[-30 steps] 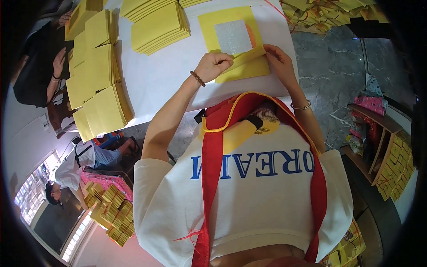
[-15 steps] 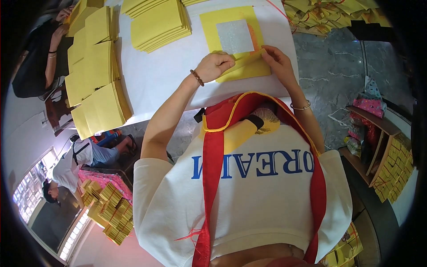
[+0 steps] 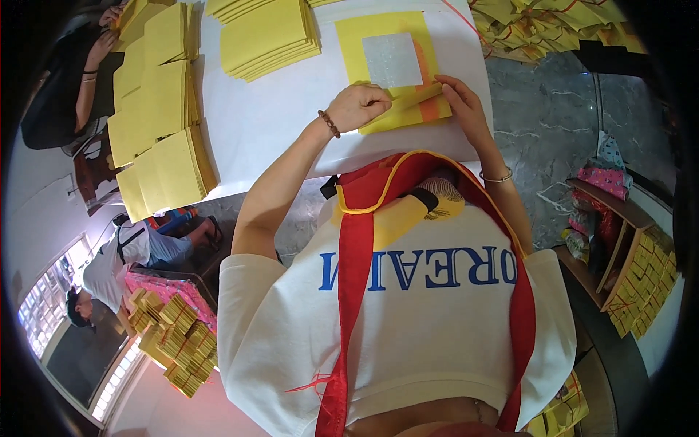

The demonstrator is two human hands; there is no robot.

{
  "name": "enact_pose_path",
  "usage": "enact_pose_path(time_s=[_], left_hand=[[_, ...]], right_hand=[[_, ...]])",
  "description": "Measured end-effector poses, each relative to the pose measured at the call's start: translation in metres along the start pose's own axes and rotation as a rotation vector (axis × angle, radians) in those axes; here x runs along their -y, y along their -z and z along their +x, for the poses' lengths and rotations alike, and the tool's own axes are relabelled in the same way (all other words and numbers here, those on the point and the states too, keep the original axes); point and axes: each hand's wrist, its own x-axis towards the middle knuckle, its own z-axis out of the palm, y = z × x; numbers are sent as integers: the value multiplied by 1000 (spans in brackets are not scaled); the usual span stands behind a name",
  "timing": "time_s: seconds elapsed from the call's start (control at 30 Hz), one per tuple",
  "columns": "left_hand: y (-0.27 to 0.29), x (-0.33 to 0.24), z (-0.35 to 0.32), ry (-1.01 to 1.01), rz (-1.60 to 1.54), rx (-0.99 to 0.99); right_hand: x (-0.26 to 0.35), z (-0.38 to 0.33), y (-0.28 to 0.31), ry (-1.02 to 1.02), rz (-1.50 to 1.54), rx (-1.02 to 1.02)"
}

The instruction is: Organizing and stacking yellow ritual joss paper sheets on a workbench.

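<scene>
On the white-covered table (image 3: 269,109) in front of me lies a yellow sheet of joss paper (image 3: 353,47) with a silvery square and an orange stripe. A narrow rolled or folded strip of yellow paper (image 3: 415,97) runs across its nearer part. My left hand (image 3: 360,106) pinches the strip's left end, its fingers curled in. At the right end, my right hand (image 3: 464,103) grips between thumb and fingertips. More yellow paper with an orange patch (image 3: 429,111) shows below the strip; whether it is a second sheet I cannot tell.
Stacks of folded yellow paper (image 3: 164,164) line the table's left edge, and another stack (image 3: 269,36) lies farther back. A co-worker's hands (image 3: 102,47) are at the far left. Tied yellow bundles (image 3: 178,339) stand lower left; a wooden shelf (image 3: 608,211) is at right.
The near edge of the paper has been turned up into a narrower strip, exposing yellow and orange beneath it. Both hands stay at its ends; the view has shifted slightly.
</scene>
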Motion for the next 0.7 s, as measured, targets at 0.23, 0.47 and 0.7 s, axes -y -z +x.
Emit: enact_pose_path(time_s=[0.23, 0.47, 0.7], left_hand=[[1, 5, 1, 43, -54, -8], [-1, 3, -4, -11, 5, -5], [25, 8, -29, 11, -483, -260]], right_hand=[[-5, 6, 5, 260, -408, 2], [-14, 17, 8, 573, -671, 8], [-25, 26, 14, 438, -529, 90]])
